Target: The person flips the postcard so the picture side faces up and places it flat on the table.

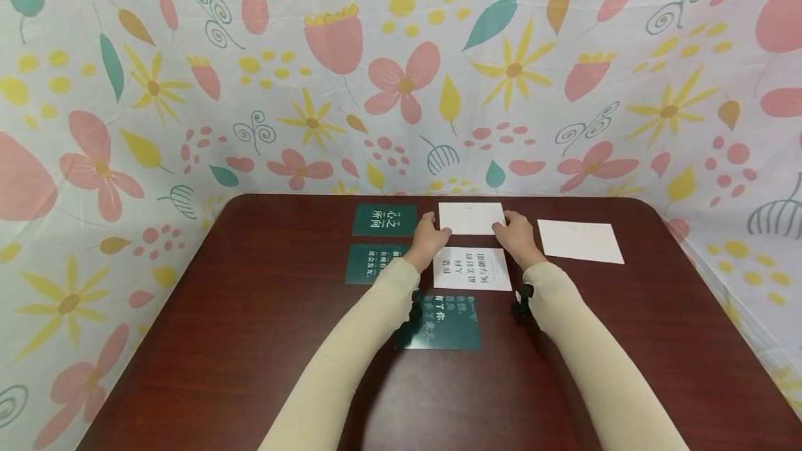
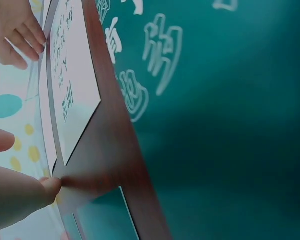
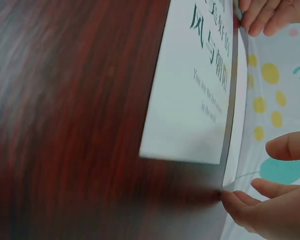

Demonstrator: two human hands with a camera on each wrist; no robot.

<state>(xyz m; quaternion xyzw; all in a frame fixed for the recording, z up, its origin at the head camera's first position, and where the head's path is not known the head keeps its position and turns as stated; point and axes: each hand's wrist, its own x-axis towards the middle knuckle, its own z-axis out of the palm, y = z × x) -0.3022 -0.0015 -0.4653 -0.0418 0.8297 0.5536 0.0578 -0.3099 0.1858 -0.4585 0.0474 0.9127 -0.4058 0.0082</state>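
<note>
A plain white card (image 1: 471,218) lies at the back of the table between my two hands. My left hand (image 1: 428,242) is at its left edge, with the thumb apart from the fingers and a fingertip (image 2: 52,186) down by the card's corner. On the opposite side, my right hand (image 1: 519,236) has its fingertips (image 3: 230,200) at the near right corner, thumb raised. Just in front lies a white card with dark Chinese lettering (image 1: 473,268). Two lettered green cards, one at the back (image 1: 385,220) and one nearer (image 1: 370,264), lie left of my left hand.
A larger-looking green card (image 1: 445,329) lies nearest me, partly behind my left sleeve. Another plain white card (image 1: 580,241) sits to the right, slightly turned. The dark red-brown table (image 1: 250,339) meets a flowered curtain (image 1: 401,124) at its back edge.
</note>
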